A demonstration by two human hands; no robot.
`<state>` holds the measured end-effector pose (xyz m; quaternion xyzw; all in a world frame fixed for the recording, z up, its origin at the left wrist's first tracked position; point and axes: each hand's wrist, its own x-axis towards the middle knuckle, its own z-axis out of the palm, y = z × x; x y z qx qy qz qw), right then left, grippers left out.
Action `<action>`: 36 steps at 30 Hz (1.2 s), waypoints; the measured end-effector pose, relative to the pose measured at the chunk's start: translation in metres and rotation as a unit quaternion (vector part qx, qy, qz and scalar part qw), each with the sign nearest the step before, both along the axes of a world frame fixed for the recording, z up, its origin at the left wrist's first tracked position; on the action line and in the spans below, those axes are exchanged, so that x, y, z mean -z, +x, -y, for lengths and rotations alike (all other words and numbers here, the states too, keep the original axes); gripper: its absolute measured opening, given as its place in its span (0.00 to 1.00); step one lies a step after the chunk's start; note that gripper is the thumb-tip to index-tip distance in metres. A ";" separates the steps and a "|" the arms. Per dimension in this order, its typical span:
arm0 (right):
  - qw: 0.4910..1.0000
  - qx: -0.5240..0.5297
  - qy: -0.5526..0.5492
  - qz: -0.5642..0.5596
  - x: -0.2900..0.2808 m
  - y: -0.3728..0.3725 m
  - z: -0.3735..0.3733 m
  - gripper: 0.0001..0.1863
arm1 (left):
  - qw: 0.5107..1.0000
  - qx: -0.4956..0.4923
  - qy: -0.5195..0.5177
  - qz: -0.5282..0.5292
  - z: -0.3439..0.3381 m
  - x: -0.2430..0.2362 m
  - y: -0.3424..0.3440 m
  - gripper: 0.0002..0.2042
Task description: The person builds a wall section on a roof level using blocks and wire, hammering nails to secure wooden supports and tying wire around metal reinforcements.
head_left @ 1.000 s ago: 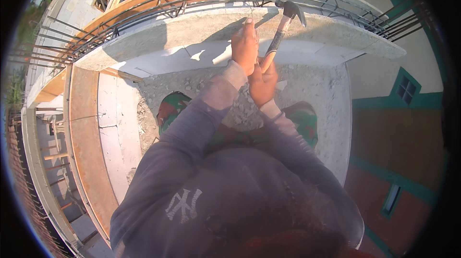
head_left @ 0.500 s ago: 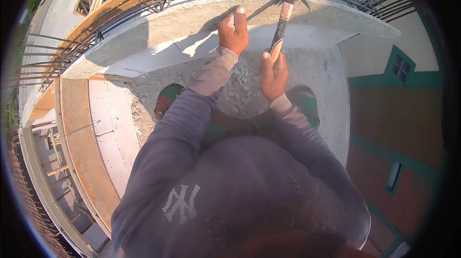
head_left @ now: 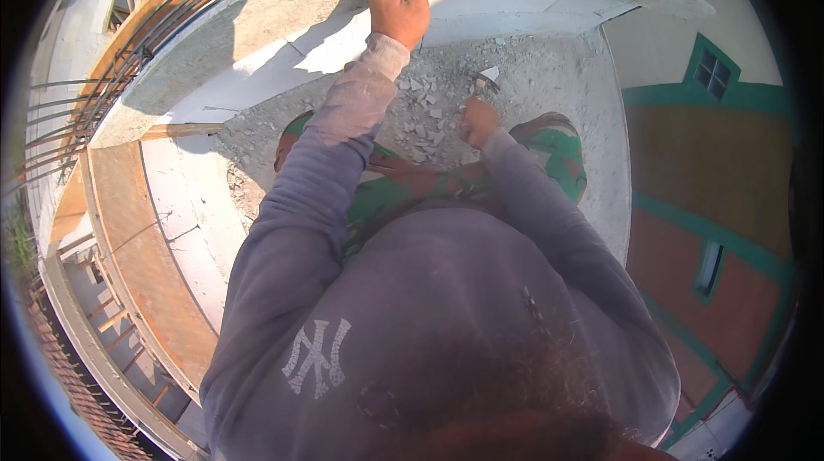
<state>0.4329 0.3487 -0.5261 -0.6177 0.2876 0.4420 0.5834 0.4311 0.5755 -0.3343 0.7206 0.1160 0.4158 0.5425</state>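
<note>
My left hand (head_left: 401, 2) is raised against the upright rough board (head_left: 292, 10), thumb up and fingers closed. Whatever it pinches, if anything, is hidden at the picture's top edge. Lower and to the right, my right hand (head_left: 477, 122) is closed round the claw hammer (head_left: 487, 81). The hammer points away from me and shows only in part, low over the rubble. Broken grey chips (head_left: 422, 109) lie between my knees, just left of the right hand.
Dark reinforcing bars (head_left: 142, 53) run behind the board and stick out on the left. A brown plank (head_left: 142, 229) edges the left side, with an open timber frame (head_left: 116, 315) below it. At right, past the slab's edge, stands a building with a green-framed window (head_left: 712, 73).
My right hand has dropped toward me with the hammer, away from the board's top edge. The view has tilted down, so my left hand appears higher, still at the board.
</note>
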 end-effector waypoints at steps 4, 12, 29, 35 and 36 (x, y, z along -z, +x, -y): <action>0.846 -0.199 -0.268 0.415 0.025 -0.001 -0.003 0.21 | 1.000 0.003 -0.012 -0.003 0.006 -0.006 -0.001 0.27; 0.885 -0.143 0.217 0.387 -0.152 -0.023 -0.062 0.17 | 0.999 -0.001 -0.043 -0.029 0.004 0.011 0.007 0.25; 0.736 -0.324 0.133 0.580 -0.064 0.038 -0.064 0.09 | 0.983 -0.058 -0.085 -0.149 0.028 0.004 -0.040 0.26; 0.879 -0.271 0.122 0.372 -0.114 0.023 -0.100 0.17 | 0.959 0.011 -0.266 -0.097 -0.009 0.014 -0.297 0.18; 0.876 -0.275 0.122 0.377 -0.111 0.027 -0.107 0.17 | 0.938 -0.063 -0.331 -0.081 -0.013 0.038 -0.343 0.17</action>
